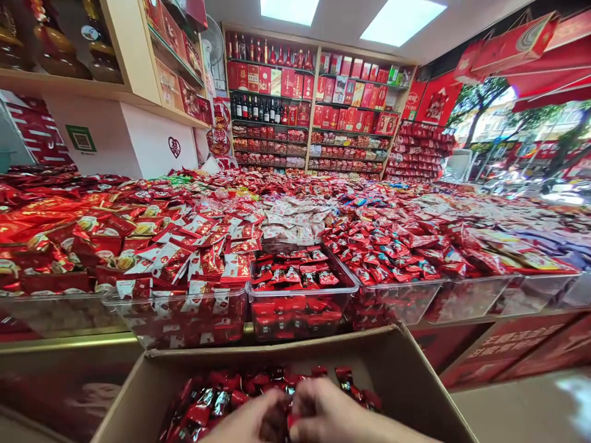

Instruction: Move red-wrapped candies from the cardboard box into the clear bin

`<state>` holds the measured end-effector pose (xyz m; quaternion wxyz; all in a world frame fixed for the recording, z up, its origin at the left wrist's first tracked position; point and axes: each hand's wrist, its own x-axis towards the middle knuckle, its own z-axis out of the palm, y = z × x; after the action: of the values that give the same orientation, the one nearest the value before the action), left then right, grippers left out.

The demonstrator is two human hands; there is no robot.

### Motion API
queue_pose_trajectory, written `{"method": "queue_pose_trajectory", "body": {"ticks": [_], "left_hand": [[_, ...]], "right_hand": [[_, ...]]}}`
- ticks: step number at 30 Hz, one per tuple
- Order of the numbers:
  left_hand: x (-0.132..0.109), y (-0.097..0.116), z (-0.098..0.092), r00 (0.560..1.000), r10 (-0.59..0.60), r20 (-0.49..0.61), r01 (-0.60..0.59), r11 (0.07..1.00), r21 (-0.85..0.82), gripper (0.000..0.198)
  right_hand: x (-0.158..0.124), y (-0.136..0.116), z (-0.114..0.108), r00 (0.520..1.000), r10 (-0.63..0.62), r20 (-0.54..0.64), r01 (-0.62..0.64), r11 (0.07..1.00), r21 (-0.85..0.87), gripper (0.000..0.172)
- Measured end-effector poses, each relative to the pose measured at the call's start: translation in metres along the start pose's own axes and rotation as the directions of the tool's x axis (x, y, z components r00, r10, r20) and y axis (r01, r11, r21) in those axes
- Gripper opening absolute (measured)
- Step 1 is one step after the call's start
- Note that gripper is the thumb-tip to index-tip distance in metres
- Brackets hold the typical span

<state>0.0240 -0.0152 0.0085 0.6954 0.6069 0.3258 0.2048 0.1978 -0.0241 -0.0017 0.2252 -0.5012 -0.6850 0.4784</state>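
We have left hand [253,418] and right hand [325,409] in the box [404,381], fingers curled among packets [202,406] lying inside it. Blurred, can't tell if gripping. Tub [302,294] just behind box.

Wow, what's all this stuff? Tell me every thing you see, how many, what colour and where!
Cardboard box: one, brown, front
Boxed packets: many, red and dark, inside it
Clear bins: several, see-through, behind the box
Heaped packets: countless, mostly red, some white, in and beyond the bins
Wooden shelves: several, light brown, back wall
Bottles: many, red or dark, back shelves
Gift boxes: many, mostly red, back shelves
Fan: one, pale, upper left
Ceiling lights: two, white, top
Heart sticker: one, dark red, left wall
Trees: some, green, outside right
Left hand: one, bare, in the box
Right hand: one, bare, beside it
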Motion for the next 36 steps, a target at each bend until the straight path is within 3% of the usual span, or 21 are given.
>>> {"method": "queue_pose_trajectory", "body": {"ticks": [1, 3, 5, 9, 18, 21, 24, 27, 32, 36], "left_hand": [[0.002, 0.003, 0.002, 0.997, 0.052, 0.053, -0.047, 0.995, -0.086, 0.042], [0.005, 0.009, 0.008, 0.987, 0.152, -0.059, -0.159, 0.975, -0.155, 0.041], [0.005, 0.014, 0.016, 0.989, 0.099, -0.108, -0.120, 0.970, -0.209, 0.040], [0.000, 0.024, 0.021, 0.999, -0.026, -0.040, 0.012, 0.954, -0.299, 0.045], [0.000, 0.038, 0.018, 0.994, -0.110, -0.027, 0.089, 0.905, -0.417, 0.035], [0.003, 0.033, 0.016, 0.984, -0.099, -0.152, 0.050, 0.954, -0.295, 0.034], [0.004, 0.026, 0.013, 0.954, -0.003, -0.299, -0.011, 0.999, -0.045, 0.027], [0.003, 0.023, 0.011, 0.939, 0.102, -0.329, -0.063, 0.990, 0.126, 0.024], [-0.002, 0.027, 0.013, 0.937, 0.159, -0.310, -0.120, 0.983, 0.140, 0.031], [0.000, 0.027, 0.007, 0.942, 0.143, -0.305, -0.142, 0.990, 0.025, 0.040]], "right_hand": [[0.000, -0.006, -0.002, 0.997, 0.043, -0.063, -0.033, 0.987, 0.155, 0.013], [-0.002, -0.018, -0.009, 0.989, 0.091, -0.117, -0.032, 0.902, 0.430, 0.020], [-0.005, -0.027, -0.017, 0.991, 0.080, -0.111, -0.004, 0.825, 0.565, 0.026], [-0.012, -0.038, -0.025, 0.989, 0.092, -0.115, 0.004, 0.765, 0.644, 0.033], [-0.014, -0.038, -0.024, 0.980, 0.144, -0.139, -0.003, 0.705, 0.710, 0.028], [-0.013, -0.034, -0.025, 0.982, 0.115, -0.150, 0.010, 0.764, 0.645, 0.030], [-0.014, -0.030, -0.025, 0.986, -0.001, -0.165, 0.078, 0.885, 0.458, 0.031], [-0.017, -0.027, -0.022, 0.989, -0.102, -0.110, 0.125, 0.965, 0.231, 0.031], [-0.030, -0.042, -0.024, 0.981, -0.151, -0.119, 0.161, 0.984, 0.081, 0.022], [-0.042, -0.088, -0.060, 0.935, -0.296, -0.197, 0.289, 0.955, -0.064, 0.024]]}}
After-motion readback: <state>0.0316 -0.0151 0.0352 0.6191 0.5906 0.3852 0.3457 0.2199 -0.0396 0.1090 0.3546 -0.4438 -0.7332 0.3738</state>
